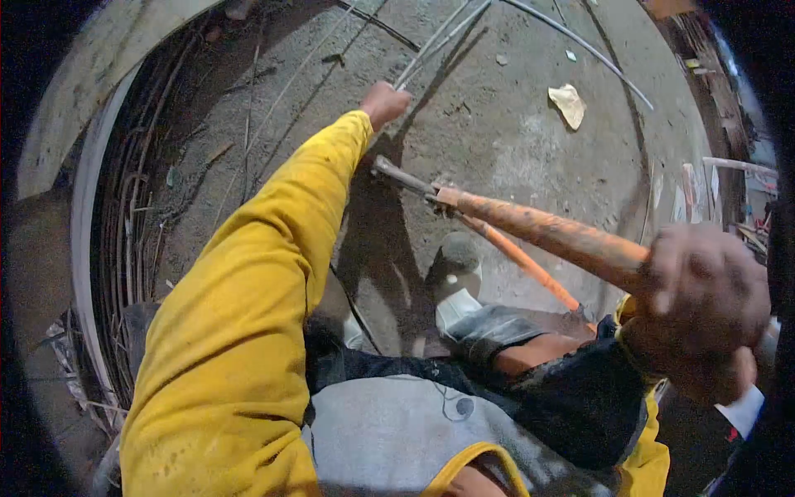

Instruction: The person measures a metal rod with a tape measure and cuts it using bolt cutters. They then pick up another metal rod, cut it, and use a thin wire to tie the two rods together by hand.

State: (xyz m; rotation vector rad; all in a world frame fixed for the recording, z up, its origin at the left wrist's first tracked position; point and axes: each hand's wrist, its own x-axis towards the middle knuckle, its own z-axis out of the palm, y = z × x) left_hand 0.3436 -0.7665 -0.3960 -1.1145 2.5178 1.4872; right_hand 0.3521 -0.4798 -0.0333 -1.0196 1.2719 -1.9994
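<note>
My left hand (pixel 387 105) is stretched forward, its fingers closed around thin grey metal rods (pixel 445 43). The rods run up from the fist toward the top edge of the view. On the right, my right hand (pixel 704 302) grips the end of one long orange handle of a bolt cutter (pixel 546 230), close to the camera and a little blurred. Its metal head points left and lies just below my left wrist, apart from the rods. The second orange handle slants down toward my leg, and its end is partly hidden.
Long thin rods (pixel 137 190) lie bundled along the left side beside a pale board (pixel 87 190). A scrap of cream paper (pixel 567 106) is on the rough concrete floor (pixel 530 149). Another grey rod (pixel 580 50) extends at the upper right. Wood and clutter line the right edge.
</note>
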